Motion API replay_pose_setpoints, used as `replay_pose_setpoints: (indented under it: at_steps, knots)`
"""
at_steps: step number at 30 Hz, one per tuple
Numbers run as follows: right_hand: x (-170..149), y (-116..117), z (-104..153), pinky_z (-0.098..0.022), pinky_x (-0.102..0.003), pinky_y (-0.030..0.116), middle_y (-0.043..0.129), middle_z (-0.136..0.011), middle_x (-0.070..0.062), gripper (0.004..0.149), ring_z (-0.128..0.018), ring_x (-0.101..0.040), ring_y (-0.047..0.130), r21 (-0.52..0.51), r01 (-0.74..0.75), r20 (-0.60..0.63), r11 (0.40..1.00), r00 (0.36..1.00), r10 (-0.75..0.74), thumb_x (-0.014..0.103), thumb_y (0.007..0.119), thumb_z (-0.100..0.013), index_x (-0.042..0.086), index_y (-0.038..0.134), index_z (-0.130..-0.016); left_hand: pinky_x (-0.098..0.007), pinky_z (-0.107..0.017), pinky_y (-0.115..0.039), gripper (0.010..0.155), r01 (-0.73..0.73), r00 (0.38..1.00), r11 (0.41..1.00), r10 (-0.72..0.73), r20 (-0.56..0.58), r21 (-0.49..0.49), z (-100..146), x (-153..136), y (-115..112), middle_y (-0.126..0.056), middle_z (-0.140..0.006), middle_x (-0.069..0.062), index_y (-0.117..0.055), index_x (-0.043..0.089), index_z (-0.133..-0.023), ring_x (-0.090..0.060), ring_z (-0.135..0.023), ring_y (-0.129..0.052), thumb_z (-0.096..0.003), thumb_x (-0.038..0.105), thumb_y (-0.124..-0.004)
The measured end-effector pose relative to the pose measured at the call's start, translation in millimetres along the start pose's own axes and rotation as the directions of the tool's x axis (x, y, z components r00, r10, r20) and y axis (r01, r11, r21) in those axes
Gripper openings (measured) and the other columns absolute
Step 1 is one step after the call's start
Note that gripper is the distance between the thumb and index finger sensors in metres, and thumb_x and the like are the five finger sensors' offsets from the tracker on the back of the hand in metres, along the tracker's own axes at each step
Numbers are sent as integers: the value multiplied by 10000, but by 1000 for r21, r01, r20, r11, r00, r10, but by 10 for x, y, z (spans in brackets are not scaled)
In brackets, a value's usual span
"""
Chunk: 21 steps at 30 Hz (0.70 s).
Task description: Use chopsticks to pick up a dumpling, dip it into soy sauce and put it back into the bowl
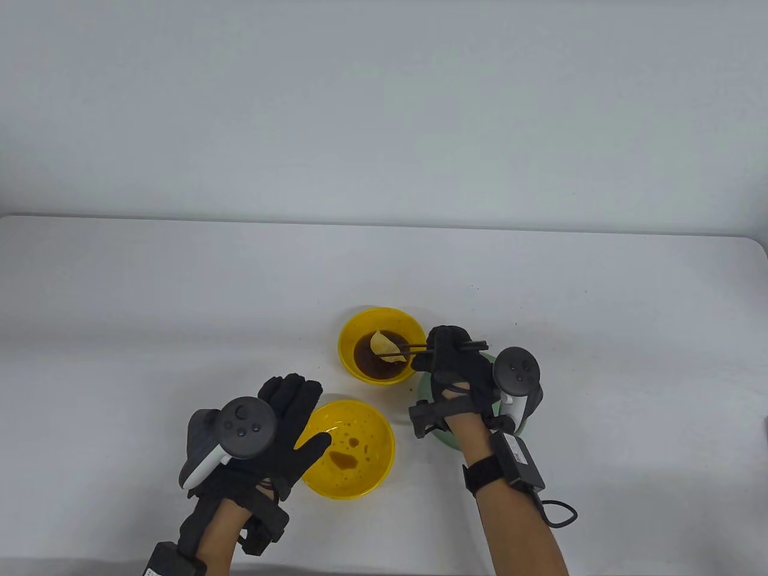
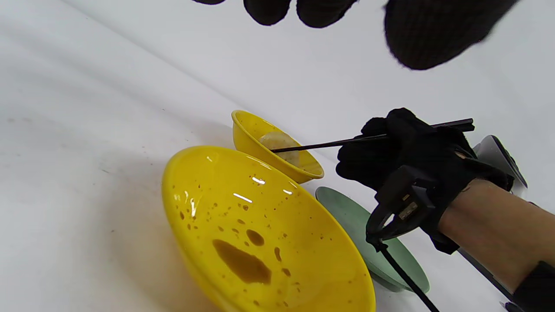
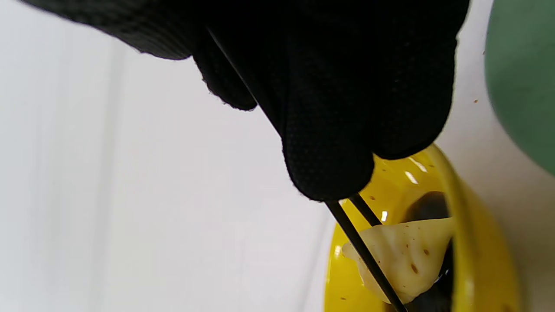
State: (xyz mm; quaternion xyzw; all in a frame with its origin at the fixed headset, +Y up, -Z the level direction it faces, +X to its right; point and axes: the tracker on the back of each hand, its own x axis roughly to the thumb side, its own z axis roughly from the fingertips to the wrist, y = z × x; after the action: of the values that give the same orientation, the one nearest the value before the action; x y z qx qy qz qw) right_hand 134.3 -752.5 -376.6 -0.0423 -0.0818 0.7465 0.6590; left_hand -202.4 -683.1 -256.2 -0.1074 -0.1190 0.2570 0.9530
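A pale dumpling [image 1: 387, 346] lies in the dark soy sauce of the small yellow bowl [image 1: 360, 366], clamped between black chopsticks [image 1: 417, 347]. My right hand [image 1: 451, 365] grips those chopsticks just right of the bowl. The wrist view shows the dumpling [image 3: 407, 260] between the two sticks [image 3: 368, 260], its lower edge in the sauce. Nearer me stands a larger yellow bowl [image 1: 378, 429] spotted with sauce and holding no dumpling. My left hand [image 1: 282, 432] lies with straight fingers against this bowl's left rim. The left wrist view shows the big bowl [image 2: 303, 242] and the sauce bowl [image 2: 247, 134] behind it.
A green plate [image 1: 444, 441] lies under my right hand, right of the big bowl, and shows as the green plate [image 2: 368, 242] in the left wrist view. A black cable [image 1: 561, 513] loops off the right wrist. The white table [image 1: 180, 312] stretches to a far edge against a pale wall.
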Motion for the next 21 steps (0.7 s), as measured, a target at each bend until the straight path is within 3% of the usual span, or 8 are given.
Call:
replay_pose_setpoints:
  at_steps: [5, 7, 9, 12, 14, 16, 21]
  knots:
    - [-93, -42, -8, -396, -521, 927, 871, -696, -234, 378, -430, -294, 1112, -25, -11, -30, 1000, 1000, 10, 398, 730, -509, 112, 836, -733, -671, -812, -231, 820, 3, 1000, 1000, -3, -5, -10, -8, -7, -14, -237, -1246, 55, -279, 417, -1145, -349, -1193, -196, -467, 658, -671]
    - [-100, -65, -6, -400, -514, 930, 869, -698, -229, 380, -434, -287, 1112, -42, 85, -72, 995, 994, -88, 403, 725, -510, 117, 831, -736, -670, -813, -229, 820, -1, 1000, 1000, 1, -4, -6, -6, -9, -7, -234, -1247, 55, -277, 420, -1145, -346, -1194, -194, -466, 660, -669]
    - [-111, -100, -3, -406, -509, 930, 866, -700, -225, 380, -438, -280, 1111, -66, 213, -127, 975, 967, -220, 407, 719, -512, 120, 826, -739, -671, -814, -227, 818, -11, 1000, 1000, 11, -3, 1, -2, -13, 4, -234, -1247, 55, -277, 420, -1144, -347, -1195, -192, -467, 658, -670]
    - [-198, -137, 27, -404, -509, 930, 863, -696, -230, 379, -436, -280, 1110, -124, 399, -230, 909, 879, -417, 404, 717, -515, 116, 823, -738, -671, -814, -226, 821, -10, 1000, 1000, 10, -7, -1, -6, -16, 2, -233, -1247, 59, -275, 420, -1145, -344, -1196, -192, -466, 659, -670]
    - [-286, -139, 78, -392, -512, 931, 862, -687, -241, 380, -425, -285, 1111, -204, 502, -314, 840, 779, -542, 396, 717, -518, 103, 823, -735, -671, -813, -227, 820, -7, 1000, 1000, 7, -8, -5, -9, -14, -4, -235, -1247, 54, -276, 420, -1145, -349, -1194, -192, -467, 659, -670]
    - [-325, -141, 102, -381, -520, 929, 860, -678, -254, 379, -416, -293, 1110, -235, 518, -342, 822, 748, -569, 387, 719, -520, 91, 823, -733, -670, -814, -227, 819, -6, 1000, 1000, 6, -11, -6, -10, -15, -5, -235, -1247, 57, -277, 419, -1145, -345, -1195, -194, -467, 659, -669]
    - [-333, -136, 116, -380, -520, 930, 857, -677, -258, 378, -418, -296, 1109, -246, 506, -363, 827, 743, -563, 384, 718, -521, 88, 823, -732, -670, -814, -228, 820, -9, 1000, 1000, 9, -20, -2, -5, -25, 7, -241, -1248, 50, -278, 417, -1146, -348, -1194, -195, -467, 658, -670]
